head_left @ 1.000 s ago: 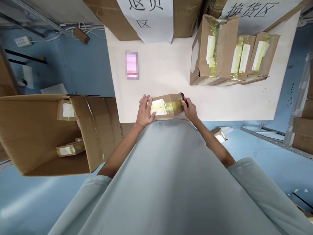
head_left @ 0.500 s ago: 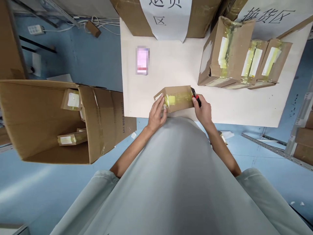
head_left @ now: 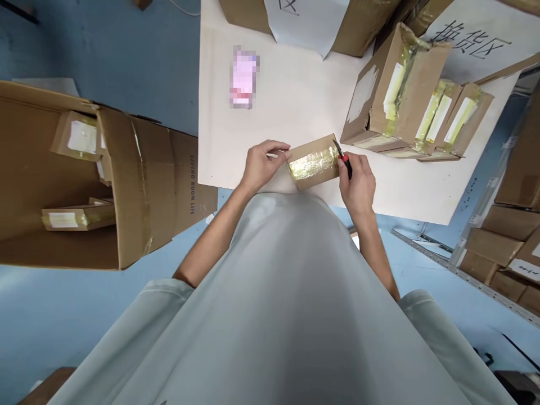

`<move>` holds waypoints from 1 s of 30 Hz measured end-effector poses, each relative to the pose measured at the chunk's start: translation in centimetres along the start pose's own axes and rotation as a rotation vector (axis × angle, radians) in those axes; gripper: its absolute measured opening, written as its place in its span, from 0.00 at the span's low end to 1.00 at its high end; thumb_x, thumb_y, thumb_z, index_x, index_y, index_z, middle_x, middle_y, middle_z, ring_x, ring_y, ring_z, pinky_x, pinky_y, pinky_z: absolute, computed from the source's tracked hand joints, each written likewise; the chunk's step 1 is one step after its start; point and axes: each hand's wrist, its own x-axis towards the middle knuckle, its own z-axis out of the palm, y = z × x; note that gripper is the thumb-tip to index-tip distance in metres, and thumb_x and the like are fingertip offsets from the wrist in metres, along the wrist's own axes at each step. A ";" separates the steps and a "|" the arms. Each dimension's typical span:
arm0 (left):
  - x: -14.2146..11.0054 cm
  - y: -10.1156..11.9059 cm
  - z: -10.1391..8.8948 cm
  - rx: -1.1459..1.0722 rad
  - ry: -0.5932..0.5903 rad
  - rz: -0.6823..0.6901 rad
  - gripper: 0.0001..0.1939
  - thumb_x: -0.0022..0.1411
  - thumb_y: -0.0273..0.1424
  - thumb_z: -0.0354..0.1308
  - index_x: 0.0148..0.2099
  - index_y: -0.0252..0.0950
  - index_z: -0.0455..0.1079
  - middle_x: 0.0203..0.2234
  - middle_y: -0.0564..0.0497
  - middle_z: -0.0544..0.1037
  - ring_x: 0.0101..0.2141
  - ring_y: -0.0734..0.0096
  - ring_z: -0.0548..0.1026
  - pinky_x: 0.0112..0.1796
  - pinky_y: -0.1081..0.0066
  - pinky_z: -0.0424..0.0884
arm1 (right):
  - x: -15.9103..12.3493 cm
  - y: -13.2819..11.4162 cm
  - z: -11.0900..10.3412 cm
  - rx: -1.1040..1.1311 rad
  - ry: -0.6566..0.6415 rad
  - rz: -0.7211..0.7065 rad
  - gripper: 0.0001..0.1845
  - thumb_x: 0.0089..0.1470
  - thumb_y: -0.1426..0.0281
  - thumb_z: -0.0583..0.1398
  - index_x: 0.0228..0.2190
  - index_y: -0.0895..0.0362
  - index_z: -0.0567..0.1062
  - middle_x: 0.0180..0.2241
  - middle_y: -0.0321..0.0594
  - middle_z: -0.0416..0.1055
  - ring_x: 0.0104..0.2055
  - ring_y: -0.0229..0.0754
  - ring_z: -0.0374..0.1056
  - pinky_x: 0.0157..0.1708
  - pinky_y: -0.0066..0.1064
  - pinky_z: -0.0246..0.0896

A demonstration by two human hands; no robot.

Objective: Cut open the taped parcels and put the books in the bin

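A small cardboard box [head_left: 313, 163] with clear yellowish tape along its upper face is at the front edge of the white table, close to my body. My left hand [head_left: 264, 164] pinches the box's left end near a corner, thumb and fingertips at its edge. In my right hand [head_left: 358, 183] is a red and black box cutter [head_left: 345, 161], its blade pointing up and away from me beside the box's right end. Whether the blade touches the cardboard I cannot tell.
Taped cardboard boxes [head_left: 405, 95] stand at the table's right, by a large box with a paper sign [head_left: 472, 39]. A pixelated pink item [head_left: 243, 77] lies at the left of the white table [head_left: 287, 95]. Left of the table, an open carton [head_left: 145, 185] holds several small boxes.
The small box has been turned, so its label is out of sight and a taped face shows. My left hand has shifted from lying over it to its left end. The view has moved too.
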 end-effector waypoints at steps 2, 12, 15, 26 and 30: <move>1.3 0.2 -0.6 -0.024 -0.064 0.011 0.13 0.72 0.41 0.70 0.50 0.39 0.84 0.48 0.44 0.87 0.50 0.53 0.85 0.55 0.50 0.83 | -0.8 -0.7 -0.6 0.012 -0.034 0.021 0.32 0.81 0.53 0.40 0.65 0.52 0.74 0.53 0.55 0.81 0.53 0.60 0.78 0.51 0.46 0.72; 1.9 3.1 -1.5 -0.106 -0.107 -0.100 0.08 0.65 0.35 0.75 0.44 0.38 0.85 0.45 0.45 0.88 0.47 0.57 0.86 0.56 0.56 0.82 | -2.6 -5.7 1.0 0.134 -0.319 -0.044 0.24 0.76 0.63 0.53 0.65 0.53 0.76 0.46 0.48 0.86 0.42 0.57 0.82 0.44 0.40 0.70; 2.3 3.1 -1.5 -0.138 -0.103 -0.109 0.10 0.63 0.36 0.77 0.43 0.37 0.85 0.45 0.45 0.88 0.46 0.57 0.86 0.55 0.56 0.82 | -2.2 -6.3 1.2 0.130 -0.340 -0.060 0.22 0.76 0.64 0.53 0.63 0.51 0.78 0.47 0.47 0.86 0.42 0.56 0.81 0.43 0.39 0.70; 2.4 2.5 -1.4 -0.187 -0.152 -0.113 0.13 0.61 0.40 0.79 0.42 0.38 0.85 0.41 0.45 0.88 0.47 0.56 0.86 0.55 0.56 0.82 | -1.4 -8.7 0.4 0.028 -0.449 0.031 0.27 0.78 0.65 0.52 0.70 0.55 0.73 0.48 0.51 0.85 0.46 0.59 0.81 0.47 0.42 0.71; 2.1 2.6 -1.1 -0.164 -0.163 -0.099 0.12 0.62 0.39 0.79 0.43 0.38 0.85 0.42 0.45 0.88 0.46 0.57 0.86 0.54 0.56 0.82 | -1.5 -10.3 -0.2 -0.058 -0.507 0.080 0.26 0.78 0.65 0.50 0.69 0.58 0.72 0.44 0.53 0.84 0.44 0.59 0.80 0.46 0.43 0.70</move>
